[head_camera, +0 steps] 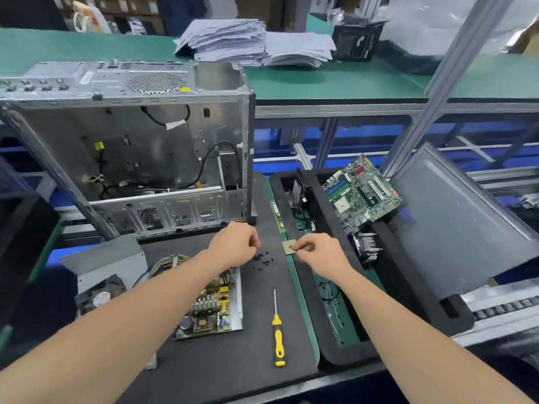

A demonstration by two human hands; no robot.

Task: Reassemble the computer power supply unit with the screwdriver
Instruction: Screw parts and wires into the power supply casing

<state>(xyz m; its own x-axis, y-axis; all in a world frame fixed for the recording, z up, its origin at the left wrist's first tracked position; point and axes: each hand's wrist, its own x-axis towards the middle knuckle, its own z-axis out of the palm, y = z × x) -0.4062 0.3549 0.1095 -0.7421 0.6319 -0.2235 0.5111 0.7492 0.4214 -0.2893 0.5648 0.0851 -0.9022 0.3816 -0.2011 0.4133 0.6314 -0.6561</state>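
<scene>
Right hand point(318, 254) pinches a chip point(288, 246), left hand point(233, 244) curls over loose screws point(262, 259) (hold indeterminate); a brush could scatter them into the open power supply unit point(210, 309).

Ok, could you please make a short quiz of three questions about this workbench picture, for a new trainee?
1. True or false: the right hand holds the screwdriver.
2. Multiple choice: the small black screws lie nearest to A) the left hand, B) the motherboard, C) the paper stack.
3. Fill in: the power supply unit lies with its cover ____, so its circuit board shows.

Key
1. False: the screwdriver lies on the mat; the right hand pinches a small square chip.
2. A
3. off
</scene>
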